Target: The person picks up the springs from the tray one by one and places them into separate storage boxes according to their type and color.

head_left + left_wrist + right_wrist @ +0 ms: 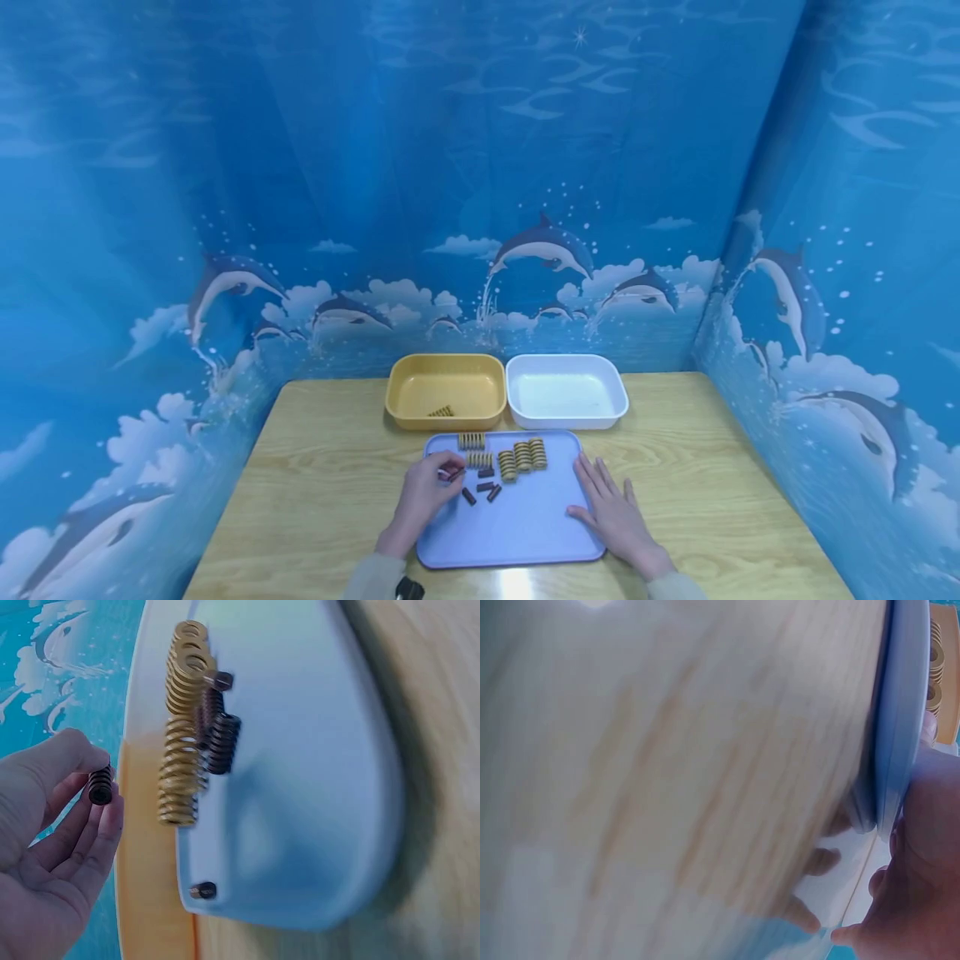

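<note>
**Left hand (428, 495) pinches a dark spring (100, 786); right hand (617, 515) rests at the tray (517, 533)**

The left hand is at the far left part of the tray, its thumb and fingers closed on the short, dark coil. The right hand lies across the tray's right edge with its fingers straight and spread, gripping nothing.

The pale lavender tray sits on a wood-grained worktop (315, 483). Just right of the left hand, four more dark springs (468, 496) are scattered on it, two of them lying nearer the person than the others. The left wrist view shows another small dark piece (202, 890) alone by a corner of the tray.

Along the tray's far side are the gold springs, larger than the dark ones. Two gold springs (480, 460) lie left to right, one beyond the other; to their right, a group of three gold springs (522, 456) is set close side by side.

Beyond the tray, a yellow bin (450, 422) is on the left and a white bin (567, 422) just beside it on the right. One gold spring (441, 411) shows inside the yellow bin, by its near wall, which partly hides it. A blue backdrop (450, 167) printed with dolphins hangs behind.
</note>
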Tool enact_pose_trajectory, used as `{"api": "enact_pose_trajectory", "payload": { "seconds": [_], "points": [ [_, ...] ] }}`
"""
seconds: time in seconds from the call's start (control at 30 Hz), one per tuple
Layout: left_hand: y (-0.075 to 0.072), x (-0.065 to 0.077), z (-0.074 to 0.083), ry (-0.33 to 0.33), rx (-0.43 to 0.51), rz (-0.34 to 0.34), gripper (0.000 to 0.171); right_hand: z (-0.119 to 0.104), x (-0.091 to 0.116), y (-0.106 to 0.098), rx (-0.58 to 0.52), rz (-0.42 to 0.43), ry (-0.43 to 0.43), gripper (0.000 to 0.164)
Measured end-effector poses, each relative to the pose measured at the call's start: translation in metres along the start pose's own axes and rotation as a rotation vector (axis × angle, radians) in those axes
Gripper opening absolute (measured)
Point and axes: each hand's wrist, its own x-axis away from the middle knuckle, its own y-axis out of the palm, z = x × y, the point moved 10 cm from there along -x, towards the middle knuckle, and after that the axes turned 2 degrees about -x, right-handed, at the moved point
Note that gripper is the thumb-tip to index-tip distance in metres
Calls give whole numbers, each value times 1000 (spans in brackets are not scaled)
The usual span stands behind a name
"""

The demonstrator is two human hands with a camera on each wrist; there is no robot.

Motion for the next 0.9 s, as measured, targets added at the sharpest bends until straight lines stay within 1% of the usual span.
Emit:
{"api": "enact_pose_trajectory", "payload": {
  "seconds": [0.07,0.17,0.23,0.4,0.53,0.6,0.73,0.77,0.83,0.9],
  "points": [
    [1,-3,6,5,14,-2,22,1,0,0,3,1,0,77],
    [3,-9,15,20,7,6,21,1,0,1,8,2,0,77],
    [4,-13,20,17,7,11,22,2,0,1,7,4,0,78],
    [7,-26,36,30,1,45,22,1,0,3,18,0,-4,78],
    [11,-41,49,41,15,64,21,2,-1,2,36,-11,-2,79],
    [16,-48,53,27,29,60,22,1,-2,1,39,-10,0,79],
    [23,-62,65,41,51,65,23,0,-1,-1,46,-7,0,80],
    [26,-66,67,39,62,64,23,-1,-1,-1,48,-3,-1,80],
    [29,-72,73,57,87,72,22,-2,0,-1,53,0,-4,80],
    [33,-78,76,53,106,71,19,-4,1,-2,56,9,-12,80]
  ]
}}
